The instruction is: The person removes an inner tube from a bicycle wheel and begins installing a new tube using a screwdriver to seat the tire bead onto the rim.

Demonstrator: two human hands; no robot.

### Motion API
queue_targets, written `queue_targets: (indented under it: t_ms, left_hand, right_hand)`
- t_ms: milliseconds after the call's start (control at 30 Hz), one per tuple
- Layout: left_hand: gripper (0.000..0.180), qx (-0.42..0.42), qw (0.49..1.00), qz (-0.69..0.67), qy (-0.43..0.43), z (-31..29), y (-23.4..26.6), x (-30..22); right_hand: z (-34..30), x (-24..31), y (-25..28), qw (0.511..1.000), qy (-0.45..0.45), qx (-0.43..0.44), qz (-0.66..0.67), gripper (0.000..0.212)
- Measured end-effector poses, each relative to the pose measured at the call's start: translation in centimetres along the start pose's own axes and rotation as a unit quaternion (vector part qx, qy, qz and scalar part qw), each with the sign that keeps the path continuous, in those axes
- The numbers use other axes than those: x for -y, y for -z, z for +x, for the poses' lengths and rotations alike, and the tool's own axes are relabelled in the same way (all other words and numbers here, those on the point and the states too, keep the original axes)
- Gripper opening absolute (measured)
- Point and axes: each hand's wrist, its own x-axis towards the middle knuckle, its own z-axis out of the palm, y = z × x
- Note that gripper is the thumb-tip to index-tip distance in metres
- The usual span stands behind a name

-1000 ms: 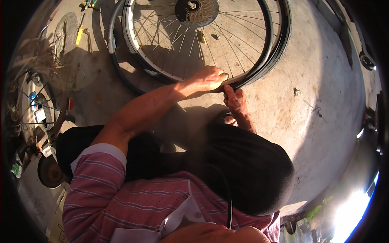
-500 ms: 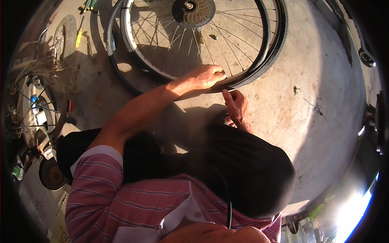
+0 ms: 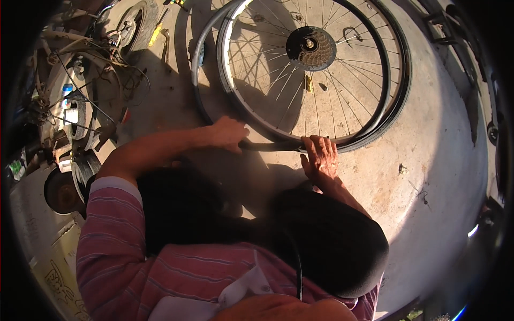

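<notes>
A spoked bicycle wheel point(image 3: 227, 69) with a cog cluster point(image 3: 311, 48) at its hub lies flat on the concrete in front of me. A black inner tube point(image 3: 196, 80) loops out past its left side and crosses over the spokes at right. My left hand point(image 3: 229, 134) is closed round the tube by the wheel's near left edge, and a stretch of tube runs from it toward the right hand. Over the wheel's near edge, my right hand point(image 3: 322, 160) hooks its fingers on the tyre point(image 3: 369, 140), thumb apart. What lies under those fingers is hidden.
A yellow-handled screwdriver point(image 3: 156, 34) and a wrench point(image 3: 166, 43) lie left of the wheel. Bicycle parts and cables point(image 3: 80, 69) crowd the far left, with a small wheel point(image 3: 140, 24) behind. A dark round part point(image 3: 61, 190) sits lower left.
My left hand has moved left from the rim and now grips the tube. The right hand has risen onto the wheel's near edge. The whole view has shifted, so the wheel appears further right and lower.
</notes>
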Motion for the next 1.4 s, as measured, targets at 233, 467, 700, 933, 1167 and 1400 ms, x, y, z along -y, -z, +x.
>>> queue_targets:
  t_ms: [233,467,700,933,1167,1400]
  left_hand:
    - [0.025,-0.139,0.988,-0.055,0.033,-2.2,-0.6,4.5]
    - [0.024,-0.502,0.848,0.137,0.100,-6.7,17.4,13.2]
    - [0.036,-0.506,0.807,0.241,0.186,-10.9,15.4,20.9]
    - [0.024,-0.389,0.896,-0.071,0.204,-7.1,14.2,14.9]
    - [0.051,-0.128,0.964,-0.232,0.028,-0.2,1.0,-3.5]
    - [0.031,-0.449,0.837,-0.285,-0.129,4.7,-1.9,-1.3]
  right_hand:
    - [0.6,-0.7,0.4,1.000,0.003,0.017,0.023,0.052]
    - [-0.7,-2.2,-0.1,1.000,-0.019,0.003,-0.006,0.055]
    - [-0.6,-2.2,0.4,1.000,0.000,-0.011,-0.024,0.060]
    - [-1.4,-1.8,0.4,0.999,0.000,-0.005,-0.051,0.068]
    - [0.2,0.4,1.6,0.999,0.024,0.012,-0.045,0.057]
    - [-1.3,-0.1,0.8,0.987,0.093,-0.086,-0.098,0.076]
